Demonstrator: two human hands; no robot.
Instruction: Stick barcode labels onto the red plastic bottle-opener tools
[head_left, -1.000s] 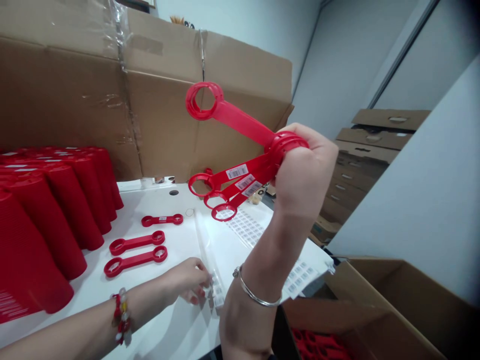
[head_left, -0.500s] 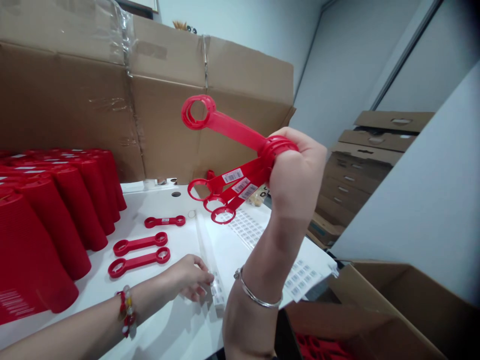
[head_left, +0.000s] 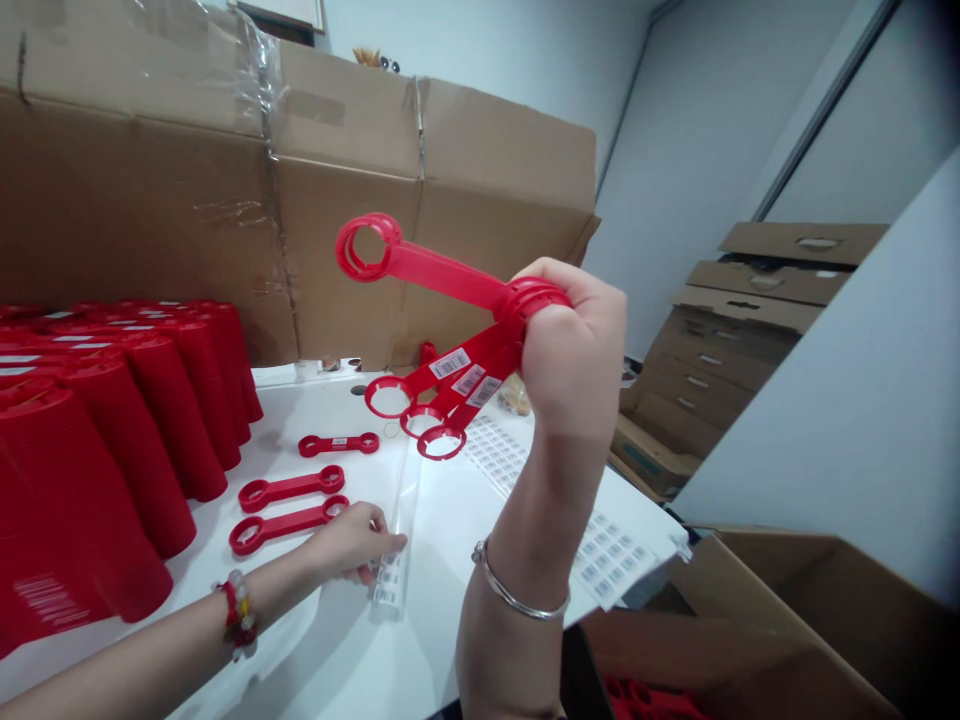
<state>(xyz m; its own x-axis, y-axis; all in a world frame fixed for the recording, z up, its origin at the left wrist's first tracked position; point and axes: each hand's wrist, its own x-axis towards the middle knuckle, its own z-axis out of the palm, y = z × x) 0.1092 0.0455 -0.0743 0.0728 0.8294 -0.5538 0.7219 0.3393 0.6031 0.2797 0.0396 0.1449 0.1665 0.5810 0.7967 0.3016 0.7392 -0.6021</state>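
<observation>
Left hand [head_left: 358, 540] shifted left with the clear strip [head_left: 389, 580], now overlapping the nearest desk link [head_left: 289, 524] in view. Right hand [head_left: 576, 335] brought its red links [head_left: 448, 277] left, slightly lower.

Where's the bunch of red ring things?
In the head view, the red bunch is near the centre, held up in the right hand, in front of brown cardboard.

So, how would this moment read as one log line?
Right hand: grips red double-ring pieces, raised | Left hand: touches clear strip | Table: three similar pieces, barcode labels
</observation>
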